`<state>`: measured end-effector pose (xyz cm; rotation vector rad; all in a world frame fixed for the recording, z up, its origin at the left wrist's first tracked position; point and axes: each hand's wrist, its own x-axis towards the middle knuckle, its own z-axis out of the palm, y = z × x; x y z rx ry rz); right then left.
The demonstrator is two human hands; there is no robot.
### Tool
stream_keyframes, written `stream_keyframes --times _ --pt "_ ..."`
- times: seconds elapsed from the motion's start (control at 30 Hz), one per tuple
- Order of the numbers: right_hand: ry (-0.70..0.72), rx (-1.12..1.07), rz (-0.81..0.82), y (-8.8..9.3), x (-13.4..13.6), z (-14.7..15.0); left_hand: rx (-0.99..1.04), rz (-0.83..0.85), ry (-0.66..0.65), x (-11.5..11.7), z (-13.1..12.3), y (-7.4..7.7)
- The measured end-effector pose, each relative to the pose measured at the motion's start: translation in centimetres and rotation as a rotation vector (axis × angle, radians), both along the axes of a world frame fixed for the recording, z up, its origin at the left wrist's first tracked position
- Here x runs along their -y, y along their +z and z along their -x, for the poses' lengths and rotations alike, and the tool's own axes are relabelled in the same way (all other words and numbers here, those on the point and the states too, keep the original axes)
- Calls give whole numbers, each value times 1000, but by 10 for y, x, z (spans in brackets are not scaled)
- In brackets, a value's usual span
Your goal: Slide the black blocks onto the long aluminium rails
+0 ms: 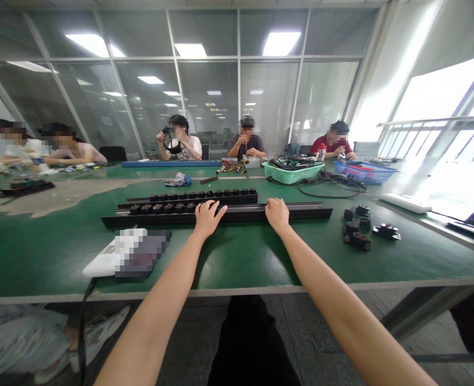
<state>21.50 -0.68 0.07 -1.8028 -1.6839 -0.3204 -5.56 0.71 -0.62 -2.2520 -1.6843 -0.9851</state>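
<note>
A long black rail lies across the table in front of me. Several black socket-like modules sit in a row along its left half. My left hand is curled over the rail at the right end of that row, its thumb stretched to the right; what lies under its fingers is hidden. Farther right, my right hand is closed around the rail, fingertips out of sight. Just behind it lies a second black rail, bearing a row of similar modules.
Loose black modules lie on the right. A white device sits front left, near the table edge. Farther back are a green basket of cables, a blue basket and a grey-blue cloth. Several people sit across the table.
</note>
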Motion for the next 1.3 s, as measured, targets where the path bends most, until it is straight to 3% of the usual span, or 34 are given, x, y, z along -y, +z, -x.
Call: stream_keyframes --times 0.93,1.3 --pt "-5 8 19 -1 -1 -3 46 -14 -25 -7 -2 -2" --pt "39 21 29 -9 -14 -7 75 -9 -34 -7 0 -2"
